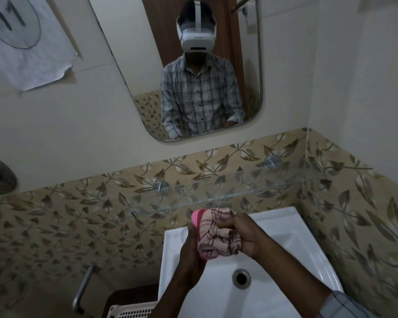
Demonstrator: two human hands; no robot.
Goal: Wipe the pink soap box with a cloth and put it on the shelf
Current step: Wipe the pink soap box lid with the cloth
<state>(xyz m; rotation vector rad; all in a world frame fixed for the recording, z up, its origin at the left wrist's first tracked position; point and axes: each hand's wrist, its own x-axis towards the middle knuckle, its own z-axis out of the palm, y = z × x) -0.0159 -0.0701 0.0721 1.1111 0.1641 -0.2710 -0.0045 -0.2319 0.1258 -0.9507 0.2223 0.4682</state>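
Note:
The pink soap box (197,216) is held over the white sink (292,255); only its upper left rim and a bit of its lower edge show. My left hand (190,246) grips it from below and the left. A pale pink cloth (216,232) with dark wavy lines is bunched over most of the box, pressed there by my right hand (248,235), which is closed on the cloth. The glass shelf (228,191) hangs on the wall just above and behind both hands, on two round metal mounts.
A mirror (251,106) above the shelf reflects a person in a checked shirt and headset. The sink drain (241,278) lies below my hands. A metal pipe (83,288) and a white plastic basket (129,312) sit at lower left. A paper marked 11 (21,42) hangs at upper left.

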